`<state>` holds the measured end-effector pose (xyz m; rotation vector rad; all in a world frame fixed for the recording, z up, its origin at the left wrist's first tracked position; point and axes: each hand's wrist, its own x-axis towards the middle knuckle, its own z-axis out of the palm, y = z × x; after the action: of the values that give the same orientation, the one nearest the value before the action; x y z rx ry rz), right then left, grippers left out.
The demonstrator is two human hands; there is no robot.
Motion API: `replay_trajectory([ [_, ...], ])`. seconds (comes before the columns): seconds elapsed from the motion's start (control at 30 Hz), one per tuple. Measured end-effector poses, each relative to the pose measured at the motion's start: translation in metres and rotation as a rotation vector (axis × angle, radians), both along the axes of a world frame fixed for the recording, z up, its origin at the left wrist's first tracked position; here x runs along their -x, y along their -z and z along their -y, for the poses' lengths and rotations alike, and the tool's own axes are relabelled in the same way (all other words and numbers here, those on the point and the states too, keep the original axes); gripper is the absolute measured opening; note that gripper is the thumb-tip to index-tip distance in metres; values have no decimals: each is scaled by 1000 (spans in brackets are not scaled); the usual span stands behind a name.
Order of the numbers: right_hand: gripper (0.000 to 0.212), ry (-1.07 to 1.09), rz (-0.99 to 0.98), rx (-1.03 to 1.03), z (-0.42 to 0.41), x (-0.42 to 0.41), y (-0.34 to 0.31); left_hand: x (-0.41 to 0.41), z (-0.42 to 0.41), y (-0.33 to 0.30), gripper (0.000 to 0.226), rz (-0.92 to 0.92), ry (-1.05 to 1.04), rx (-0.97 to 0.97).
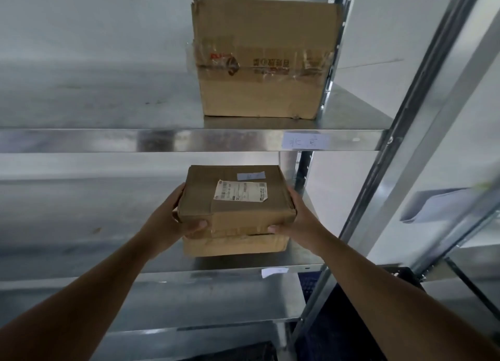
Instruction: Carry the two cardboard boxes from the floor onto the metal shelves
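Note:
A large taped cardboard box [261,57] stands on the upper metal shelf [108,140], at its right end. A smaller flat cardboard box [235,206] with a white shipping label on top sits on the middle shelf [162,272], below the large one. My left hand [176,217] grips the small box's left side, thumb on its front face. My right hand [297,214] grips its right side the same way. I cannot tell whether the small box's full weight rests on the shelf.
Metal uprights [392,149] run diagonally at the right of the shelving. Paper tags are stuck on the shelf front edges [305,141]. A lower shelf [189,322] lies beneath. A dark crate [351,320] sits low at the right. A neighbouring rack holds a pale object [438,203].

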<state>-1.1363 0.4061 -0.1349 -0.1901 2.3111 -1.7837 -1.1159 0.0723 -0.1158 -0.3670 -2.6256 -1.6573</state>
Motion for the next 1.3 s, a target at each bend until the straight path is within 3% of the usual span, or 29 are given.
replay_trajectory([
  [0.4, 118, -14, -110, -28, 16, 46, 49, 35, 5, 39, 97, 44, -51, -29],
  [0.7, 107, -57, -138, -3, 19, 42, 43, 37, 9, 44, 97, 55, -47, 0],
  [0.87, 83, -56, -61, 27, 17, 24, 25, 26, 9, 29, 90, 88, -169, 70],
  [0.93, 78, -27, -83, -21, 17, 12, 13, 15, 15, 21, 109, 112, -225, 80],
  [1.0, 79, 11, -119, -60, 18, -1, 3, 1, 22, 10, 115, 106, -254, 56],
  [1.2, 83, 43, -204, -88, 36, -58, -39, -54, 38, -33, 100, 8, -227, -2],
  [1.3, 98, 40, -264, -109, 51, -90, -67, -88, 44, -60, 101, -36, -188, -55],
])
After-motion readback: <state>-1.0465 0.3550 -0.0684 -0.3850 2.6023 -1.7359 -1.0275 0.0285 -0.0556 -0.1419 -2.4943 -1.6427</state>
